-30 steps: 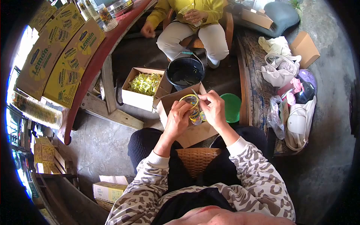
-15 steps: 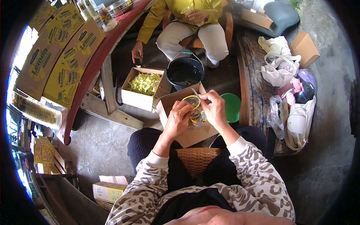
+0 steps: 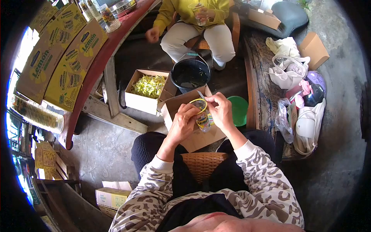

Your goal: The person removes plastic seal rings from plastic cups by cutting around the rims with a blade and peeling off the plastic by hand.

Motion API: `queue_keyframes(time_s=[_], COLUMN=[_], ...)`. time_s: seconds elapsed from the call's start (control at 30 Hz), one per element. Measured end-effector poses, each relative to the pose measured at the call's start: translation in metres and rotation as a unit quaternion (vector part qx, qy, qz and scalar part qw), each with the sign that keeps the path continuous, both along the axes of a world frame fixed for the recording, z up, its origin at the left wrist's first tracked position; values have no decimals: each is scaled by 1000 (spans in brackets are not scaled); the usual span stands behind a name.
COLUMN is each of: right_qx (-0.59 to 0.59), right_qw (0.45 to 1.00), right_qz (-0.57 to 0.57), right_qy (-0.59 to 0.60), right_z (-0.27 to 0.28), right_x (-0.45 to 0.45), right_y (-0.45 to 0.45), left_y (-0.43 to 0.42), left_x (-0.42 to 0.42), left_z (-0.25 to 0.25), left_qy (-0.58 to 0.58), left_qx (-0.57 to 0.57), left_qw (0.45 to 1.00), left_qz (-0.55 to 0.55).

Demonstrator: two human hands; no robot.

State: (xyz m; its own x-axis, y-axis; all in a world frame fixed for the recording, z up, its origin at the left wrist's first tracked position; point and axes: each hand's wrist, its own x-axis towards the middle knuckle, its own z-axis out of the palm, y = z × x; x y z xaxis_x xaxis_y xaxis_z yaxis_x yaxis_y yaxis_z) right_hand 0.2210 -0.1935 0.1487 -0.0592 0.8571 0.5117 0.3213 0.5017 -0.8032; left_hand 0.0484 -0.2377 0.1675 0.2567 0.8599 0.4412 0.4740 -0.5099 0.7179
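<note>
My left hand (image 3: 181, 123) is closed around a clear plastic cup (image 3: 203, 121) with a yellow rim and a printed label. The cup tilts, its mouth facing up and away from me. In my right hand (image 3: 221, 113) is a small knife (image 3: 201, 94), pinched between thumb and fingers, its blade pointing up and left beside the rim. Whether the blade touches the rim, I cannot tell. Both hands are above an open cardboard box (image 3: 195, 143) by my knees.
Beyond stand a box (image 3: 136, 102) of yellow strips, a black bucket (image 3: 176, 84) of dark liquid and a green basin (image 3: 240, 112). A seated co-worker (image 3: 174, 15) holds a cup (image 3: 199, 14). Lemon cartons (image 3: 58, 63) and stacked cups (image 3: 38, 114) line the left table; bags (image 3: 305, 127) lie right.
The co-worker's lower hand has risen away from the box of yellow strips, and their cup now stands more upright. My hands and cup have barely shifted.
</note>
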Motion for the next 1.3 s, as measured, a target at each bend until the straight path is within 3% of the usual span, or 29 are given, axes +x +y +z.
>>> queue_keyframes(time_s=[0.33,1.03,1.2,1.3], right_qx=[-26,-58,-61,-54], right_qw=[1000,998,998,998], right_qz=[3,-6,-11,-20], right_qy=[9,17,22,18], right_z=[-3,-4,-3,-2], right_x=[1,3,3,2], right_y=[1,1,1,1], left_y=[-1,1,3,5], left_x=[-1,0,3,1], left_z=[2,2,-2,-7], left_qy=[-26,-57,-223,-210], left_qx=[-27,-58,-182,-170], left_qw=[999,995,958,963], left_qz=[-28,58,-2,8])
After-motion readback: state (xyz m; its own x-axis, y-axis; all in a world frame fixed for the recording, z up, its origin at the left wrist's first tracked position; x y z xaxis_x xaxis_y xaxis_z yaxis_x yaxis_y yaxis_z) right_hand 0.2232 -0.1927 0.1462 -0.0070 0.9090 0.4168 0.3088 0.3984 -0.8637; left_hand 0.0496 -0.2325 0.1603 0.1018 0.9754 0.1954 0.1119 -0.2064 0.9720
